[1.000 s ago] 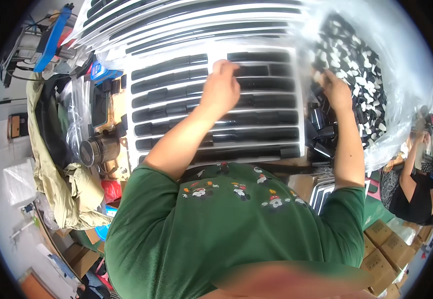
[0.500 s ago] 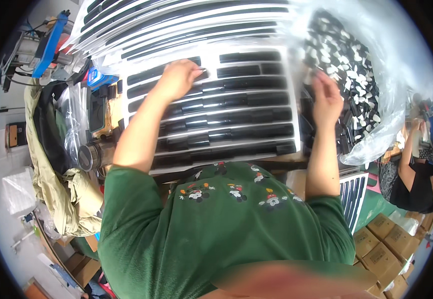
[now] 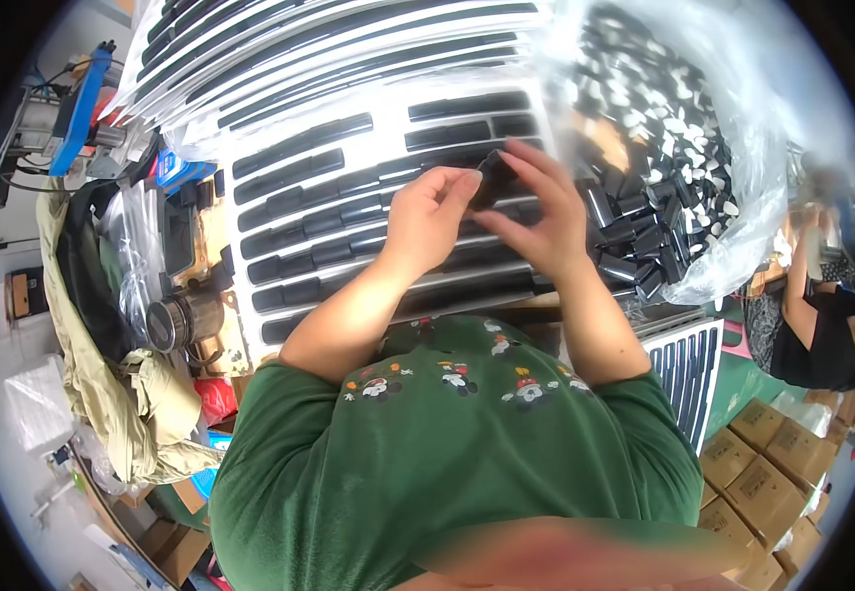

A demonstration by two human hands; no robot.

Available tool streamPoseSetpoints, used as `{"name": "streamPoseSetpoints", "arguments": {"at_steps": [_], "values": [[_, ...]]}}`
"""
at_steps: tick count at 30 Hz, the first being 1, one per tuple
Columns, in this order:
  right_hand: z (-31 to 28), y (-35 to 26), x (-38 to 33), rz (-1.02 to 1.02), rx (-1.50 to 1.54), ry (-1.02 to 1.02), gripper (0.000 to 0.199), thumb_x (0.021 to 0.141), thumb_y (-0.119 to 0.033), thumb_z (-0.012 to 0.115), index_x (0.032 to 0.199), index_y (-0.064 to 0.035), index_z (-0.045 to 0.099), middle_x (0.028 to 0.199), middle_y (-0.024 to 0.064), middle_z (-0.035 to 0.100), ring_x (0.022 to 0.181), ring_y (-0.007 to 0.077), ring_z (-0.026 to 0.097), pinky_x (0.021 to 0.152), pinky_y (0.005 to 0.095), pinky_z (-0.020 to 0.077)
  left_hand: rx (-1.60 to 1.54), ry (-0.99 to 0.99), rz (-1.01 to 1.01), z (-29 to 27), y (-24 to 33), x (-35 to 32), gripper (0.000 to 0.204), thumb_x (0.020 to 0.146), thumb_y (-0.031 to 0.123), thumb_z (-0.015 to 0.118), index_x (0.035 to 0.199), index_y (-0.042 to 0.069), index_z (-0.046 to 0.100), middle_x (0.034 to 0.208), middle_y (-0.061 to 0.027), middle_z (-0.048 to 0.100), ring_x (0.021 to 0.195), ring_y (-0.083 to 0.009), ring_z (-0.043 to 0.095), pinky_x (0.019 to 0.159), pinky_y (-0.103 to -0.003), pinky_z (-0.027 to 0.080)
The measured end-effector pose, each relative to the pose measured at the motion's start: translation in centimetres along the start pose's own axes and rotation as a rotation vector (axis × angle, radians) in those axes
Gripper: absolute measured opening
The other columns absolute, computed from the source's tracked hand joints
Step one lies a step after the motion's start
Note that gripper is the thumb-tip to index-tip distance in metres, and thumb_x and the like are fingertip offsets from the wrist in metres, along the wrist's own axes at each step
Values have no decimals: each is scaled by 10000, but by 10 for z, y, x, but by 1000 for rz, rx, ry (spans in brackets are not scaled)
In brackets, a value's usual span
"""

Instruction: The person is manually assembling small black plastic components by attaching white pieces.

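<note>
Both hands meet over the right half of a white tray [image 3: 388, 110] lined with rows of glossy black tube-like pieces. My left hand [image 3: 422, 219] pinches a small black plastic piece [image 3: 489, 175] between thumb and forefinger. My right hand [image 3: 542, 209] is at the other side of that piece, forefinger against its upper end, with the thumb lower and apart. Fingers and blur partly hide the piece. Toward the tray's far side, gaps break two or so rows between the black pieces.
At the right, a clear plastic bag [image 3: 757, 212] holds a heap of loose black and white pieces [image 3: 688, 138]. More filled trays [image 3: 348, 44] are stacked beyond. A glass jar [image 3: 176, 320] stands at left. Cartons [image 3: 762, 492] and another person [image 3: 821, 325] are at right.
My left hand has moved right and nearer from the tray's far rows. My right hand has come left from the heap, and the hands now meet at a black piece. The view has shifted slightly.
</note>
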State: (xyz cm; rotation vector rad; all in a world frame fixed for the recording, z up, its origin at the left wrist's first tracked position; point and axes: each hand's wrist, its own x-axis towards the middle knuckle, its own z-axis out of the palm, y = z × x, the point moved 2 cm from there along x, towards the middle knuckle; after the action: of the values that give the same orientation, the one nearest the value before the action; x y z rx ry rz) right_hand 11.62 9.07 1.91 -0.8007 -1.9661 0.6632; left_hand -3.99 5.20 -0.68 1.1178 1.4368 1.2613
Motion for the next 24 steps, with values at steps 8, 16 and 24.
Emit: {"name": "streamPoseSetpoints", "arguments": {"at_steps": [8,16,24], "values": [[6,0,0,30,-145,35,715,511,-161,840,1160,-84,551,1030,114,575,992,292,541,831,337,468,-250,-90,-169,10,-2,0,258,902,246,578,940,-4,623,755,-37,627,663,-76,566,606,-219,456],[-8,21,22,55,-54,-136,683,545,-212,848,1151,-88,560,1149,102,565,1143,278,489,946,377,411,372,170,58,-17,-1,15,171,887,186,585,903,24,638,789,-78,652,670,-127,620,608,-265,479],[-89,179,46,447,-719,-43,314,742,-207,690,1032,-97,639,1030,139,599,939,301,587,817,359,471,1131,154,561,-84,-44,56,160,785,149,645,924,70,652,927,-80,651,810,-260,639,695,-331,523]]}}
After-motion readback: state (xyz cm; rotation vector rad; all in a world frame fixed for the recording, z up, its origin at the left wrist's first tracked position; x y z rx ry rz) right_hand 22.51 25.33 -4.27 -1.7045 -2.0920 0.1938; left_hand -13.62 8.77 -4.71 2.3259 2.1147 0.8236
